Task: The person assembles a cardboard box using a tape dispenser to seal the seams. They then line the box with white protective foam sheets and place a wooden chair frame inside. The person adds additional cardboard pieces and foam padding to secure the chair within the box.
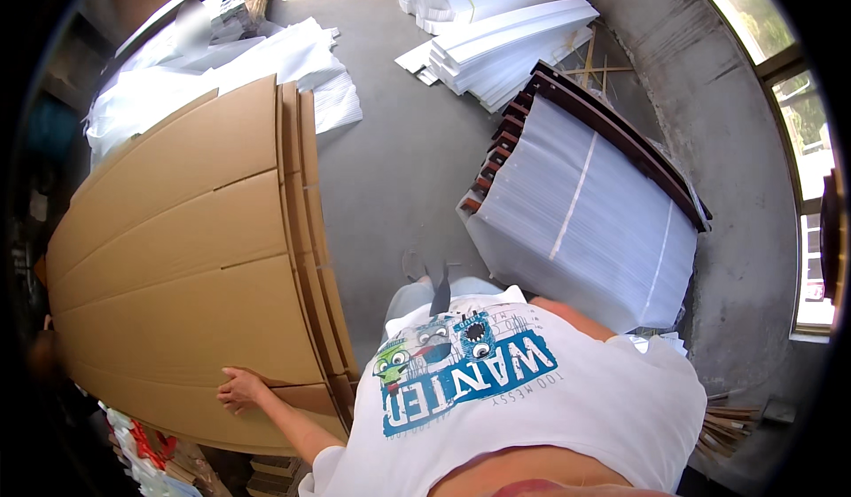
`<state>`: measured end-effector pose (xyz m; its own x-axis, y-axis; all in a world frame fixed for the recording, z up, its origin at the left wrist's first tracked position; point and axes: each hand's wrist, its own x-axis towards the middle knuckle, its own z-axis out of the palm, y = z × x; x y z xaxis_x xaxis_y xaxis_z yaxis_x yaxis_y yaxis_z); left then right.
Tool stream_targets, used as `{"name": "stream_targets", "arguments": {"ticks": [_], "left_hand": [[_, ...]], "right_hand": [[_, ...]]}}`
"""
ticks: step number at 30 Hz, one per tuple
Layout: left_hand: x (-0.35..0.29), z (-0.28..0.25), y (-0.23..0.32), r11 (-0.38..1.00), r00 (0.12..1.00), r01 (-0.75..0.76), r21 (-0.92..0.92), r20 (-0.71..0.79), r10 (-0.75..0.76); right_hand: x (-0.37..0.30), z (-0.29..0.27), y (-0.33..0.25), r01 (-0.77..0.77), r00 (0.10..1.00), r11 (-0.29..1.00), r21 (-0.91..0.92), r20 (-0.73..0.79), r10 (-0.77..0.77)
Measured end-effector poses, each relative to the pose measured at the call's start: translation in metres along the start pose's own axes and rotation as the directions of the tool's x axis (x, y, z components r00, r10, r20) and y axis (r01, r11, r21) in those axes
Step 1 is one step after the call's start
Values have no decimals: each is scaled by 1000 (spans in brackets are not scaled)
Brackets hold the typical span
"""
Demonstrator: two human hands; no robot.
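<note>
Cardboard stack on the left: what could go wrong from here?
Slipping: the cardboard stack has layers that do not line up along its right edge, so sheets might slide over one another if pushed.
Creasing: the left hand rests near the stack's lower edge and the right hand is out of sight, so uneven pressure could bend the top sheet.
Bumping: the wrapped bundle appears close to the right forearm, so turning might knock it.
</note>
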<state>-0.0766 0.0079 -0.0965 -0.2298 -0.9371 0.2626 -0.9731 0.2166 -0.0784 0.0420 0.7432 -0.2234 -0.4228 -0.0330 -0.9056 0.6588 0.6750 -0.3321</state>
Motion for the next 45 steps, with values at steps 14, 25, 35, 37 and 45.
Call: {"name": "stream_targets", "arguments": {"ticks": [14, 25, 35, 37, 45], "left_hand": [[-70, -5, 60, 947, 952, 307, 92, -14, -307], [-289, -54, 435, 986, 633, -126, 111, 774, -6], [-287, 156, 778, 932, 206, 342, -121, 977, 51], [-293, 209, 830, 924, 119, 378, -54, 993, 9], [-279, 456, 940, 690, 139, 723, 24, 974, -179]], "right_hand": [[280, -444, -368, 314, 776, 909, 276, -626, -78], [532, -696, -432, 28, 900, 826, 564, -374, 224], [707, -841, -483, -28, 740, 455, 890, -288, 608], [725, -850, -482, -60, 691, 453, 890, -290, 662], [745, -847, -476, -219, 634, 477, 851, -247, 732]]}}
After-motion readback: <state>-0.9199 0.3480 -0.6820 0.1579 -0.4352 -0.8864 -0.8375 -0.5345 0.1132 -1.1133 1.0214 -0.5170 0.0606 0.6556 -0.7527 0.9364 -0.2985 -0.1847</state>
